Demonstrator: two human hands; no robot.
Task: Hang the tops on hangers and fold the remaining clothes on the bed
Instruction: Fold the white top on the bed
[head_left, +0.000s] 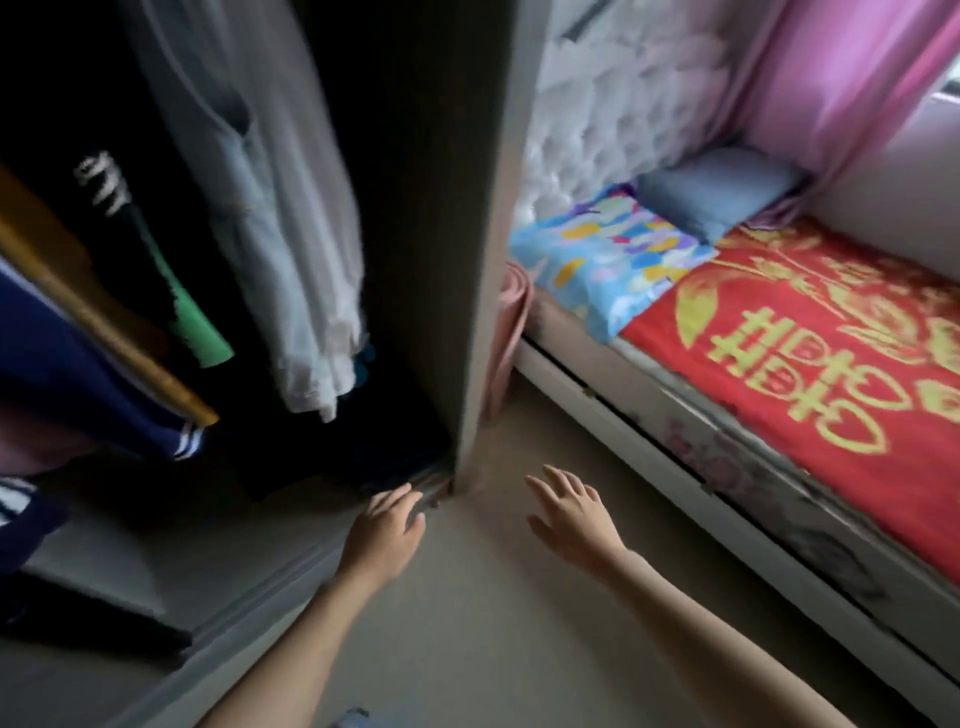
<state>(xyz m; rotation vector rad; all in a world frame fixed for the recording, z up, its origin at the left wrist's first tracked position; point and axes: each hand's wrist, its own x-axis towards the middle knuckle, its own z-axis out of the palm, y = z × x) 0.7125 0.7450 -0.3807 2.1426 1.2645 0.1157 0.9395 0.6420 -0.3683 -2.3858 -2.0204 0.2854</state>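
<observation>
Reaching out low and forward, both hands are bare and hold nothing: the left hand (384, 535) has its fingers loosely spread near the foot of the wardrobe panel (467, 260), and the right hand (571, 519) is splayed wide over the floor (467, 649), palm down. Neither touches cloth. They are probably held this way because the person is between garments, turning from the wardrobe towards the bed for the next piece.

Hanging tops fill the wardrobe's dark interior in the left half of the frame: a long white garment (280, 260) nearest the panel, a green sleeve (200, 332) beside it, and a mustard garment (104, 312) and a navy garment (78, 364) with white stripes at the far left. Their hangers are out of view above. Hung close together like this, they look already dealt with.

On the right runs the bed (623, 410), spread with a red cover (805, 364) bearing gold motifs. A bright patterned pillow (608, 260) and a plain blue pillow (717, 189) lie at its head against a tufted white headboard (623, 119). No loose clothes show on the visible stretch of the cover; any that remain must lie outside the frame. A pink curtain (841, 78) hangs at the upper right. Between wardrobe and bed the beige floor forms a narrow aisle. The picture is motion-blurred.
</observation>
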